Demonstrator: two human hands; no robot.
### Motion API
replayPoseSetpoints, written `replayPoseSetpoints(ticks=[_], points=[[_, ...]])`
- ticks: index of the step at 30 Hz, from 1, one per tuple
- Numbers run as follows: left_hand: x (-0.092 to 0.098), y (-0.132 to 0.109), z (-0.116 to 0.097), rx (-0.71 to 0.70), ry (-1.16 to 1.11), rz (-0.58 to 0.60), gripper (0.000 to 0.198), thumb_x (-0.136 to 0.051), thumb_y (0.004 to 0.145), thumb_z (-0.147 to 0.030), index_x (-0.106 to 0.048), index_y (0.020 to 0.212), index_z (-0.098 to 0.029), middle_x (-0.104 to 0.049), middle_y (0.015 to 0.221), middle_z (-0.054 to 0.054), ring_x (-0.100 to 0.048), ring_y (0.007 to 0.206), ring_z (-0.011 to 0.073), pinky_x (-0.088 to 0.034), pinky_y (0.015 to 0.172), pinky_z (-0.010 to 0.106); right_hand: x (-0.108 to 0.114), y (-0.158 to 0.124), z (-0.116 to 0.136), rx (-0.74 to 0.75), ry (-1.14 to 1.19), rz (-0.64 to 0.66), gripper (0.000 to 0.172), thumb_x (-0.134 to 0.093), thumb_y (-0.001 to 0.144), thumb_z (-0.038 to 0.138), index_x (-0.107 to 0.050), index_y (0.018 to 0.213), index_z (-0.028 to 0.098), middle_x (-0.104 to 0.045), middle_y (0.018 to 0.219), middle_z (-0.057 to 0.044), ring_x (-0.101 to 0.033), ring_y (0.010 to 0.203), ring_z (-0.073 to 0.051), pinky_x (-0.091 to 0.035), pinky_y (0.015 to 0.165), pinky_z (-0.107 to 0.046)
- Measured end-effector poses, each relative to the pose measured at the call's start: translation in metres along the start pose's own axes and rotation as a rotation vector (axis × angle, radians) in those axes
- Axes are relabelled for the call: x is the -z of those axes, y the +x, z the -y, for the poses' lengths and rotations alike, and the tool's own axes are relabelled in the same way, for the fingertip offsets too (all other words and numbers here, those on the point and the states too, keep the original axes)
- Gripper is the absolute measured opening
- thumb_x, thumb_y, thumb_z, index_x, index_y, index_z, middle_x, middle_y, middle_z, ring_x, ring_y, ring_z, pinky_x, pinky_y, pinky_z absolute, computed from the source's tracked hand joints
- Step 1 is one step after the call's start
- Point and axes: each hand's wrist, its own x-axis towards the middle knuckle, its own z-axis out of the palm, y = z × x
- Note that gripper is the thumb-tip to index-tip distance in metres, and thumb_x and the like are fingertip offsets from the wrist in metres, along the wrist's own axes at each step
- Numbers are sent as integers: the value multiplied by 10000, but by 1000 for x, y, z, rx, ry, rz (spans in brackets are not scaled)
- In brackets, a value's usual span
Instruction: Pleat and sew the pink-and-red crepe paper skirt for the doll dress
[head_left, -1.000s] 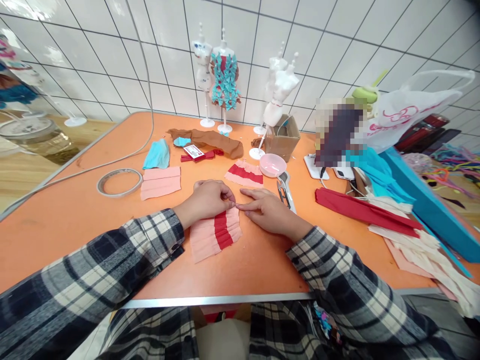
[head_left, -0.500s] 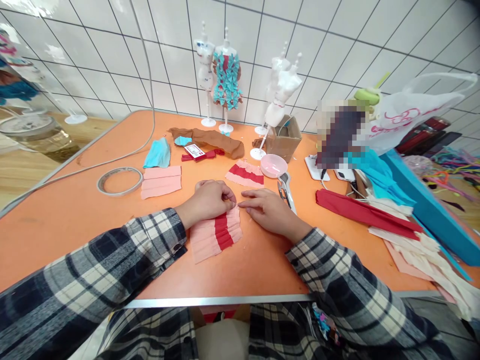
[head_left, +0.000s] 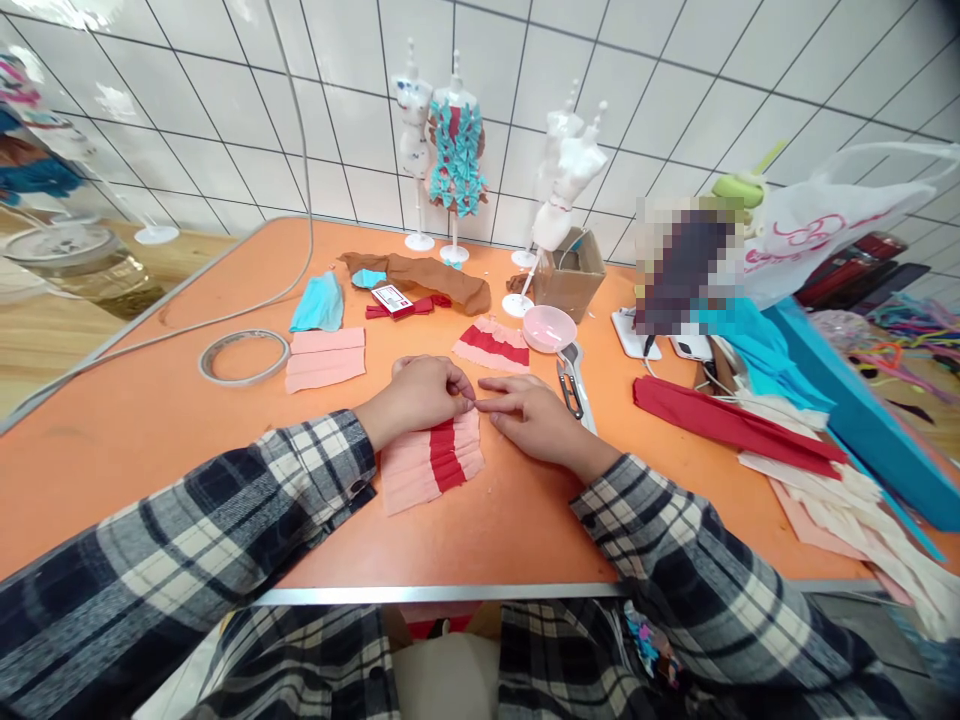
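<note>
A pleated pink piece of crepe-like material with a red stripe (head_left: 448,458) lies on the orange table in front of me. My left hand (head_left: 429,395) rests over its far edge, thumb and forefinger pinched at the far right corner. Just right of that pinch is my right hand (head_left: 536,420), palm down with its fingers stretched out. Its forefinger tip meets or nearly meets the left fingertips; its thumb is mostly hidden. Beyond both hands lies a smaller pink piece with a red band (head_left: 493,345). Thread snips (head_left: 570,390) lie right of my right hand.
On the left are a tape roll (head_left: 244,357) and a folded pink sheet (head_left: 325,360). A pink bowl (head_left: 549,329), a cardboard box (head_left: 570,275) and mini dress forms (head_left: 456,150) stand behind. Red material (head_left: 739,425) and a blue box (head_left: 870,420) are at right.
Both hands stay at the piece's far right corner with almost no movement. The view has shifted very slightly.
</note>
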Motion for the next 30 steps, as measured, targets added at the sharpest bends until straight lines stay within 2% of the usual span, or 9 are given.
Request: replayPoseSetpoints(ticks=[6, 15, 19, 22, 26, 30], points=[[-6, 0, 0, 26, -4, -41, 139, -659, 715, -316, -785, 769, -292, -817, 935, -4, -683, 1013, 296, -363, 1045, 523, 2, 2, -1, -5, 15, 6, 340, -577, 925, 183, -801, 1151, 303, -659, 1409, -50, -598, 1304, -266, -425, 1138, -495], [-8, 1, 2, 18, -17, -28, 148, -658, 718, -315, -791, 778, -291, -808, 938, -9, -670, 1027, 288, -337, 1076, 510, 3, 2, 0, -26, 75, -82, 343, -577, 884, 118, -822, 1053, 288, -727, 1295, -28, -663, 1213, -236, -479, 1101, -436], [-5, -1, 2, 0, -39, -27, 139, -658, 716, -290, -789, 762, -283, -803, 941, -4, -670, 1021, 284, -329, 1091, 523, 5, 2, 2, -66, 106, -138, 355, -586, 870, 130, -782, 1144, 243, -740, 1258, -52, -670, 1178, -235, -495, 1069, -419], [-1, -3, 5, -40, -74, -22, 140, -669, 725, -328, -790, 775, -276, -794, 938, 0, -676, 1021, 275, -384, 1068, 483, 3, 3, 4, -101, 54, -156, 287, -627, 879, 211, -786, 1118, 225, -723, 1279, -71, -636, 1209, -270, -459, 1092, -463], [-1, -3, 13, -70, -149, -22, 249, -640, 776, -432, -783, 864, -248, -793, 941, 20, -707, 934, 246, -509, 929, 389, -1, 9, 8, -164, 25, -130, 205, -674, 889, 341, -814, 1022, 274, -690, 1338, -43, -590, 1268, -293, -414, 1112, -503], [-5, 0, 22, -81, -244, -35, 284, -673, 755, -481, -774, 851, -233, -794, 928, 36, -712, 886, 243, -536, 864, 366, -1, 15, 10, -238, 73, -132, 146, -714, 863, 369, -825, 928, 300, -710, 1311, -7, -589, 1272, -285, -391, 1121, -507]])
